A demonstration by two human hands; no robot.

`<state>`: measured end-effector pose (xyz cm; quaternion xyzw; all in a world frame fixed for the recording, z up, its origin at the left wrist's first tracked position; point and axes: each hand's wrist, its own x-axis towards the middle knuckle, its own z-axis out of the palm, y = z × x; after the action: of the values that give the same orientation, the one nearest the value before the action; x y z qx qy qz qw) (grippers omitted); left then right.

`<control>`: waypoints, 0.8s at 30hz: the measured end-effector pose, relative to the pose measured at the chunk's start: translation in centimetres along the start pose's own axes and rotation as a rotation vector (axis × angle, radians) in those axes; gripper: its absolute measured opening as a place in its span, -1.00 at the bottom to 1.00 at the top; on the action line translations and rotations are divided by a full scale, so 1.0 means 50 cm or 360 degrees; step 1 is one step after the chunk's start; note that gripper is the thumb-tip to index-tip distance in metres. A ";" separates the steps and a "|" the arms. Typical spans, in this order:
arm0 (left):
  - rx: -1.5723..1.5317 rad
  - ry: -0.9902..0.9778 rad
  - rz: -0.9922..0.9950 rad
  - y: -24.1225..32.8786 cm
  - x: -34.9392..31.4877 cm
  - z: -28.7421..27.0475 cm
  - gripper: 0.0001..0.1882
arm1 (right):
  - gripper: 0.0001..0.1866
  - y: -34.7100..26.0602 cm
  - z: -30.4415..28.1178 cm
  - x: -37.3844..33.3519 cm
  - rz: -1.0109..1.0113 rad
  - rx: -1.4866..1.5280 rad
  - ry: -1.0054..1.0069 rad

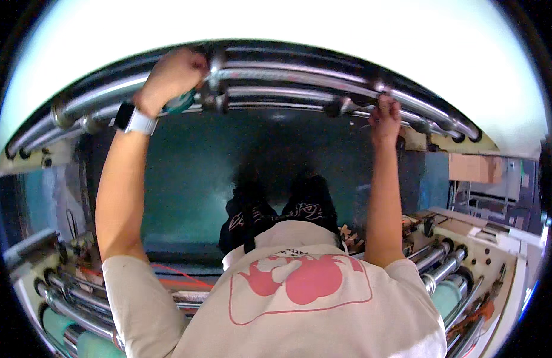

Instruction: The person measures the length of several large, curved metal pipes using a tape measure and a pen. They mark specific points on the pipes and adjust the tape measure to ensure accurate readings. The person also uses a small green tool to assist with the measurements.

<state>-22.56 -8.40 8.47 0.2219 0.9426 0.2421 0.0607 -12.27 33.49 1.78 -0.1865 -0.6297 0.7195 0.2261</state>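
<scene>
A pale marked strip, apparently a measuring tape (276, 75), runs along the metal rollers (282, 91) between my two hands. My left hand (177, 73), with a watch on its wrist, is closed at the strip's left part, beside a dark collar on the shaft. Just under that hand shows a round green tape case (181, 102), partly hidden by the hand and wrist. My right hand (386, 116) has its fingers pinched at the strip's right end, against the roller near another collar.
A white surface (276, 21) spreads beyond the rollers. Below them lies a dark green floor (186, 161), where my legs stand. More machinery with rollers (434, 268) is close on both sides of my body. A cardboard box (474, 168) stands at the right.
</scene>
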 end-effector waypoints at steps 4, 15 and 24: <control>0.0131 0.0106 0.0219 -0.016 -0.047 0.032 -0.89 | -0.83 0.002 -0.054 -0.085 0.0450 -0.0228 -0.0188; -0.0208 -0.0521 -0.0565 -0.059 -0.421 0.371 -0.89 | -0.70 0.185 -0.209 -0.334 0.0975 -0.0890 -0.0590; -0.0296 -0.0094 -0.0241 0.069 -0.360 0.253 -0.92 | -0.77 -0.030 -0.159 0.027 0.0021 -0.0851 -0.0306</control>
<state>-2.33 -8.32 -0.81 0.1505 0.9279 0.3166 0.1269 -8.84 40.94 2.18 -0.1745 -0.8145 0.5436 0.1035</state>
